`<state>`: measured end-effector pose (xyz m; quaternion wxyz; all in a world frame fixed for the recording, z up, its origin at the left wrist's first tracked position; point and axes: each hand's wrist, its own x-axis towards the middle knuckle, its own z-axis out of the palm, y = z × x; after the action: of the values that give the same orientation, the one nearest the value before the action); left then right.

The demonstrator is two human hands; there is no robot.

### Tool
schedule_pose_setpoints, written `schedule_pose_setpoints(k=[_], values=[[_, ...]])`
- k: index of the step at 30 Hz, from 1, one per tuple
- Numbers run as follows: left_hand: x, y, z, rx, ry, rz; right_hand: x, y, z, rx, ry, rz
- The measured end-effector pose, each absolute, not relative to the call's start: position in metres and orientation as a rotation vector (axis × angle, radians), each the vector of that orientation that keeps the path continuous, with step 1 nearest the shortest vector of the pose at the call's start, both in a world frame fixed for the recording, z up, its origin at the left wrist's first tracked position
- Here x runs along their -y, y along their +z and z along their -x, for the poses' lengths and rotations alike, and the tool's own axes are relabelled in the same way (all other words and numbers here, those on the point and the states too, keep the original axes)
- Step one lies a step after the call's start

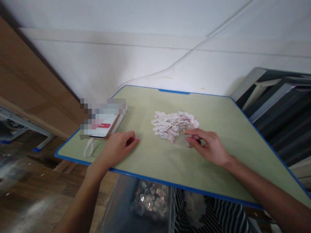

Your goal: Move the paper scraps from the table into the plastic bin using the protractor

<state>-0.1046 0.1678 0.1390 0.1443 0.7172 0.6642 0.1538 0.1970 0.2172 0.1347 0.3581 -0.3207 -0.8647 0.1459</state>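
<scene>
Your tabletop [150,161] carries the scrap pile [171,124], seemingly central for reach. At its eight o'clock your left hand [118,145] gapes, grip empty; at four your right hand [211,145] pinches a clear piece [180,140], likely edge-held for control.

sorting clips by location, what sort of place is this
Likely a small workroom or storage corner: a blue-edged table against a wall, a brown panel beside it, a plastic bin below.

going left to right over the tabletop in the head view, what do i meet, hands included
phone → left hand → pile of pale scraps → right hand
</scene>
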Motion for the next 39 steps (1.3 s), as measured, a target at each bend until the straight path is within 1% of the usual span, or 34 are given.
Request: schedule_pose_setpoints(k=[3,7,9,18,24,31,37,39], values=[[-0.168,0.139,0.105,-1.902,0.444,-2.074,-0.217,0.134,-0.197,2.206,0.424,0.888],[-0.168,0.138,0.105,-1.908,0.454,-2.076,-0.220,0.132,-0.199,2.223,0.607,0.861],[-0.167,0.138,0.105,-1.908,0.454,-2.080,-0.220,0.131,-0.199,2.200,0.645,0.841],[-0.168,0.139,0.105,-1.903,0.453,-2.080,-0.215,0.135,-0.197,2.265,0.624,0.785],[-0.167,0.138,0.106,-1.899,0.447,-2.089,-0.217,0.135,-0.199,2.221,0.613,0.856],[-0.168,0.139,0.105,-1.907,0.447,-2.090,-0.218,0.142,-0.203,2.327,0.294,0.862],[-0.168,0.139,0.105,-1.915,0.439,-2.089,-0.221,0.152,-0.214,2.398,0.351,0.905],[-0.168,0.139,0.105,-1.914,0.438,-2.089,-0.222,0.152,-0.216,2.394,0.415,0.932]])
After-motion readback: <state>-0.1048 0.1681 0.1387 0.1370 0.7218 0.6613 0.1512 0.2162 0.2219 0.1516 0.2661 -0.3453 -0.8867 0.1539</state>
